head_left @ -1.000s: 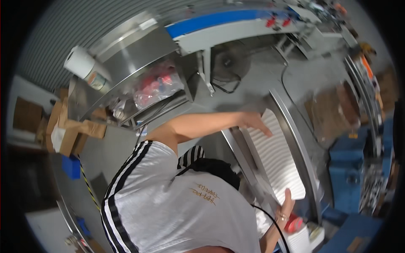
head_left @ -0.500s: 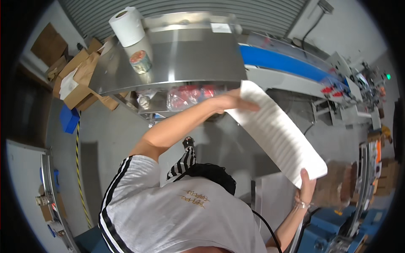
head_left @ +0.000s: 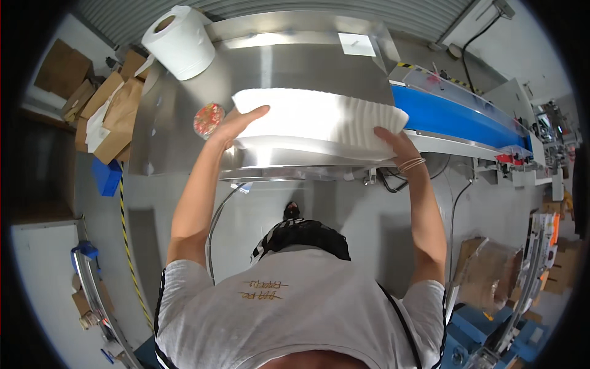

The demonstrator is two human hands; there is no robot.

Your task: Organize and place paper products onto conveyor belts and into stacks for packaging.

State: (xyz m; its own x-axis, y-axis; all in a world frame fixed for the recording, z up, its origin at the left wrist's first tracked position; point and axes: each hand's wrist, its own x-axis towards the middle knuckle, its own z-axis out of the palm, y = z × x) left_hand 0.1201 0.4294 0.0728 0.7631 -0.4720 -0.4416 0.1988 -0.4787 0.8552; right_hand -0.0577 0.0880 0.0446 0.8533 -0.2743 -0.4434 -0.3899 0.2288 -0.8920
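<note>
Held level between both hands is a long white ribbed stack (head_left: 307, 123), like thin white pieces nested in a row; their exact kind cannot be made out. My left hand (head_left: 241, 125) grips its left end, thumb on top and the other fingers hidden behind or below. At the right end my right hand (head_left: 398, 146) is closed on it, with thin bracelets at the wrist. The stack is over the front part of a steel table (head_left: 184, 135). Just left of my left hand stands a round clear container (head_left: 209, 119) with red and pale contents.
A big white paper roll (head_left: 184, 52) stands at the table's back left, and a white sheet (head_left: 356, 44) lies at the back right. A blue conveyor belt (head_left: 458, 115) adjoins the table's right side. Open cardboard boxes (head_left: 114, 120) and a blue bin (head_left: 106, 176) are at the left.
I have turned from the right to face the table. The white stack has swung from a steep slant at the right to level over the table, still in both hands.
</note>
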